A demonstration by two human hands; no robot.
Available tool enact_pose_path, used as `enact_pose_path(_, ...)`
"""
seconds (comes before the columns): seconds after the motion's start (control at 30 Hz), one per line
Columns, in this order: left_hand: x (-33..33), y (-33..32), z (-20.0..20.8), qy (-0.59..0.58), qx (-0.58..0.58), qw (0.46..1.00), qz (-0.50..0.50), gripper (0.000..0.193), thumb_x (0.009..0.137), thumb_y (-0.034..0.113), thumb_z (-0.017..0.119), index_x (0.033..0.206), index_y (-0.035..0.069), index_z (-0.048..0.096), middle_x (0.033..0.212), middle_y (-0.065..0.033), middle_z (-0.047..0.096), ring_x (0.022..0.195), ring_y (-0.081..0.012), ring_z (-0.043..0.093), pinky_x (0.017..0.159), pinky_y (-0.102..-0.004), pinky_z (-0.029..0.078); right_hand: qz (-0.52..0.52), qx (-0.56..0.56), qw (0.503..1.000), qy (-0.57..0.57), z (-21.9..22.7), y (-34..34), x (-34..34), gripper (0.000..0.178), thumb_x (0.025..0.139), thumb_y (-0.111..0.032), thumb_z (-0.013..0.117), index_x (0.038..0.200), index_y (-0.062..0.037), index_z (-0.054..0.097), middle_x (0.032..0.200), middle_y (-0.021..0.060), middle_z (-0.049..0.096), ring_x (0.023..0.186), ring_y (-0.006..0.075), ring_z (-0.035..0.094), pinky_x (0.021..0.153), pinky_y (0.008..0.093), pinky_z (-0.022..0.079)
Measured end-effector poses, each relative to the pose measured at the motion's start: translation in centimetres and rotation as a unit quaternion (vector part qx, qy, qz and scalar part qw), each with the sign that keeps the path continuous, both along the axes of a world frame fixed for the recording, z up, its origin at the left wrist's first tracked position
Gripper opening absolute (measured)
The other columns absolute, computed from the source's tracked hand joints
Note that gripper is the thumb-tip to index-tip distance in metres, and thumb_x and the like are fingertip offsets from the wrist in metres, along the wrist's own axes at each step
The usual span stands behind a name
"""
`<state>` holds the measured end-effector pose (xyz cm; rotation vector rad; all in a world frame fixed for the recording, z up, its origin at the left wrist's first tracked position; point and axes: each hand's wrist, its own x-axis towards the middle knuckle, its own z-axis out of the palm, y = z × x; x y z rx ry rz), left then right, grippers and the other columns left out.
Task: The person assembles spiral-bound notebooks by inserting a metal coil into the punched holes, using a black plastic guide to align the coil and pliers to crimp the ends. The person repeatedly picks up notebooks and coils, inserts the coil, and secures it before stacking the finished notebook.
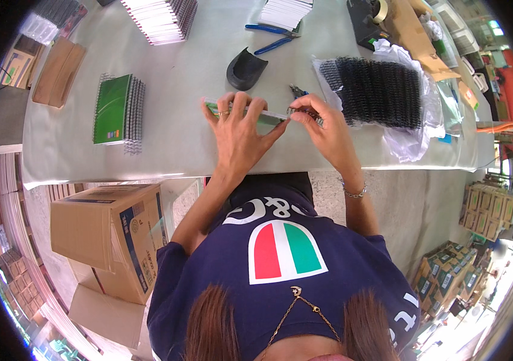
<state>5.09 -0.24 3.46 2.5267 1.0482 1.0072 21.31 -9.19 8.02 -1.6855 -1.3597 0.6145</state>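
Note:
A thin notebook (276, 114) with some green on it is held edge-on above the table by my left hand (236, 126), its fingers over the top and thumb reaching to the right end. My right hand (330, 129) pinches a dark spiral coil (308, 112) at that same end; how far the coil runs into the pages is hidden by the fingers. Just beyond the right fingers lies a small dark tool (296, 91), partly covered. Farther off are a curved black holder (247, 70) and blue-handled pliers (275, 44).
Right of my hands, black spiral coils (377, 90) lie in rows on white wrapping (410, 141). Green spiral notebooks (111, 111) are stacked at left. Farther back stand paper stacks (163, 21) and a black tape dispenser (361, 27). A cardboard box (97, 225) stands below the table's front edge.

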Motion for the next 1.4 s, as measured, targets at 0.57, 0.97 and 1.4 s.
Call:
enact_pose_path(0.57, -0.1, 0.8, 0.1, 0.034, -0.009, 0.999, -0.020, 0.047, 0.071, 0.052, 0.080, 0.098, 0.018, 0.061, 0.099, 0.0013, 0.051, 0.106, -0.0236, 0.048, 0.096, -0.0575, 0.027, -0.009, 0.146, 0.983, -0.115, -2.5, -0.1, 0.0, 0.018, 0.082, 0.002, 0.072, 0.099, -0.0055, 0.070, 0.099, 0.0096, 0.067, 0.089, 0.0258, 0.065, 0.077, 0.0342, 0.052)
enact_pose_path(0.97, -0.2, 1.1, 0.0, 0.035, -0.008, 0.999, -0.029, 0.042, 0.078, 0.049, 0.075, 0.101, 0.017, 0.062, 0.100, 0.0011, 0.051, 0.108, -0.0238, 0.048, 0.096, -0.0584, 0.027, -0.025, 0.165, 0.982, -0.094, -2.8, -0.2, -0.2, 0.017, 0.083, 0.001, 0.073, 0.099, -0.0056, 0.073, 0.100, 0.0084, 0.069, 0.092, 0.0218, 0.067, 0.077, 0.0308, 0.053)
enact_pose_path(1.4, -1.0, 0.9, 0.9, -0.053, -0.061, 0.997, -0.004, 0.053, 0.083, 0.030, 0.080, 0.127, 0.014, 0.054, 0.126, -0.0106, 0.050, 0.121, -0.0300, 0.045, 0.101, -0.0525, 0.032, -0.025, 0.095, 0.981, -0.166, -1.2, 1.0, -1.3, 0.017, 0.091, -0.010, 0.067, 0.104, -0.0032, 0.061, 0.094, 0.0127, 0.061, 0.088, 0.0332, 0.059, 0.073, 0.0423, 0.044)
